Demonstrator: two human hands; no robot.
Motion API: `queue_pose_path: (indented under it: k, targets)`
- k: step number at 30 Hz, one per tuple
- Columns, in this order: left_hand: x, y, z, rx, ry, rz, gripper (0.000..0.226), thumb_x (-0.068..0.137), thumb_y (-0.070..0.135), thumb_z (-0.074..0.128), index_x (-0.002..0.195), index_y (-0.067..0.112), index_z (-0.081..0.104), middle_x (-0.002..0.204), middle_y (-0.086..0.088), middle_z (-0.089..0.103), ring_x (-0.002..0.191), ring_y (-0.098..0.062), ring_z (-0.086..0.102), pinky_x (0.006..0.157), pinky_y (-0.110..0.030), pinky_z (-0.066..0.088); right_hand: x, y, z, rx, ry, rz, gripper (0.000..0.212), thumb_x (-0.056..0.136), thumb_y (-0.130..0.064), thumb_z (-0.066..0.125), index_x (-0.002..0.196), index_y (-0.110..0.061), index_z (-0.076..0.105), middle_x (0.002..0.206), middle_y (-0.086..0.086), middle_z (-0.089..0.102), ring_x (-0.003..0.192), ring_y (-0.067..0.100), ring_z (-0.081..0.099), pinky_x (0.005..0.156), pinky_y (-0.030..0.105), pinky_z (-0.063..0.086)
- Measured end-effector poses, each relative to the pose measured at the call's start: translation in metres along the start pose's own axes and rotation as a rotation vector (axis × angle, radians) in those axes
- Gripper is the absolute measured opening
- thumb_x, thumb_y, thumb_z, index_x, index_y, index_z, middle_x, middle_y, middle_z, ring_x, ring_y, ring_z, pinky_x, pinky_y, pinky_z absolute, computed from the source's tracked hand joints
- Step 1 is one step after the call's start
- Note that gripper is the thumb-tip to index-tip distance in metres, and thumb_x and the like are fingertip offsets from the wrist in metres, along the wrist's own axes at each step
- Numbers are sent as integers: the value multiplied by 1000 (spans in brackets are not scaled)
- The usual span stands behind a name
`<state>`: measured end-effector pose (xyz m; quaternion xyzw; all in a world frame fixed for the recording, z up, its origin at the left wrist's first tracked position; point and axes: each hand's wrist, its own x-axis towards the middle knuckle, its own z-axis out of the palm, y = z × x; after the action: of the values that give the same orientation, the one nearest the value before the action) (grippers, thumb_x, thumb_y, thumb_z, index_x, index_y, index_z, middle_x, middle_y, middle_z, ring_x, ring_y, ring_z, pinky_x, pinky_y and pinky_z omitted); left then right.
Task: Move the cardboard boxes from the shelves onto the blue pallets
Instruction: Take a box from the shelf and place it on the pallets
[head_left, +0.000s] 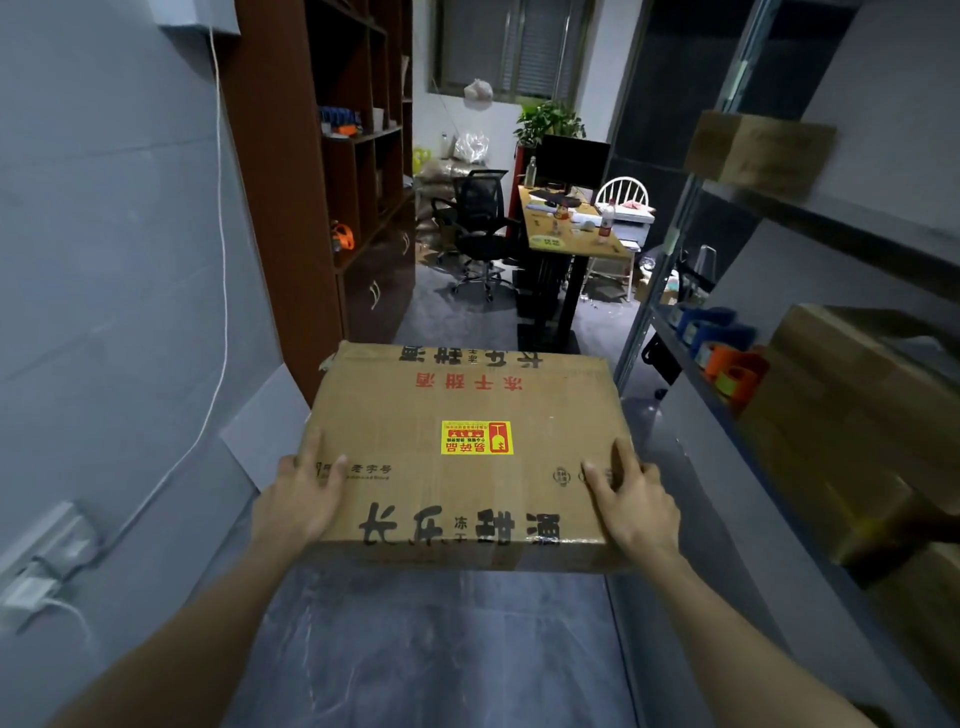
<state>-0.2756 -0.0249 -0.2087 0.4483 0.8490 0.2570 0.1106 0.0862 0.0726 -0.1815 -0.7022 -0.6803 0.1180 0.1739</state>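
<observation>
Between the two hands, at the middle of the view, a flat cardboard box (462, 447) is held off the grey floor (431, 649), its broad top face turned up and printed with black and red characters that read upside down. A yellow and red sticker (477, 437) is stuck near the middle of that top face. The near left corner of the box is gripped by the left hand (298, 499), with the thumb laid on top and the fingers wrapped down over the left edge. The near right corner is gripped by the right hand (631, 506) in the same way, fingers spread across the top face and around the right edge.

To the right of the box, a metal shelf unit (810, 218) is seen, with more cardboard boxes (852, 415) stacked on its lower level and one blurred box (758, 150) on an upper level. Blue and orange tape rolls (727, 348) are set on the shelf beyond the stacked boxes. To the left of the box, a grey wall (104, 260) with a white cable (223, 260) is seen, and a brown bookcase (332, 171) stands beyond it. Beyond the box, a wooden worktop (571, 228) with a dark monitor (571, 161) and bottles is found, with a black office chair (480, 223) just beside it.
</observation>
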Motion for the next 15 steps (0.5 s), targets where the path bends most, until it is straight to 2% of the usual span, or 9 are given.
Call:
queue_pose_path:
  k: [15]
  targets:
    - [271, 27, 21, 26, -10, 107, 66, 95, 60, 24, 150, 38, -5, 129, -18, 48, 107, -39, 56, 93, -50, 45, 211, -110, 72, 37, 10, 64, 67, 91, -70, 30, 148, -34, 22, 136, 17, 47, 114, 41, 56, 94, 48, 45]
